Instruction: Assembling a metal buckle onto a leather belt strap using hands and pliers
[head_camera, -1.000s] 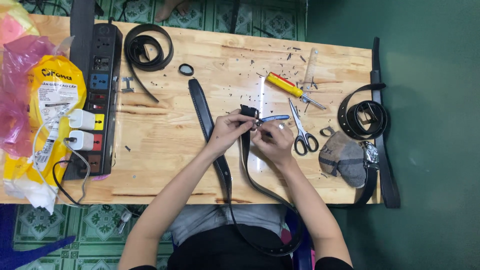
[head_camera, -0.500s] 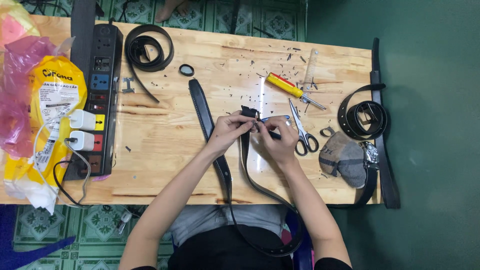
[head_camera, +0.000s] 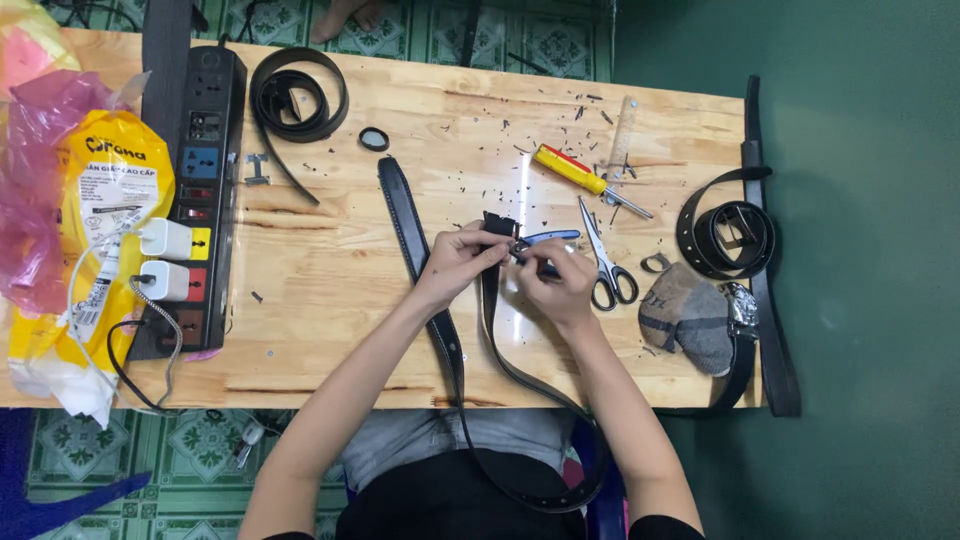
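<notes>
While both hands meet over the bench (head_camera: 330, 260), the head view gives these lines.

Left hand (head_camera: 455, 262): pinched on the belt (head_camera: 488, 300) end, just under its black tip.
Right hand (head_camera: 556, 282): closed round a blue-handled tool (head_camera: 552, 238), touching the same belt end; the hands are together.
Belt: runs from the hands down off the bench edge, loops by the lap and comes back up left of the left hand.
Handling: looks light, limp along its length, stiffer across; best held close to the end being worked.
Right of hands: scissors (head_camera: 605, 270), yellow screwdriver (head_camera: 575, 175), grey cloth (head_camera: 690, 315), coiled belt (head_camera: 730, 235).
Left of hands: power strip (head_camera: 205, 130), another coiled belt (head_camera: 295, 95).
Containers: yellow bag (head_camera: 95, 200) far left, contents hidden; pink bag (head_camera: 40, 190) beside it, contents unclear.
</notes>
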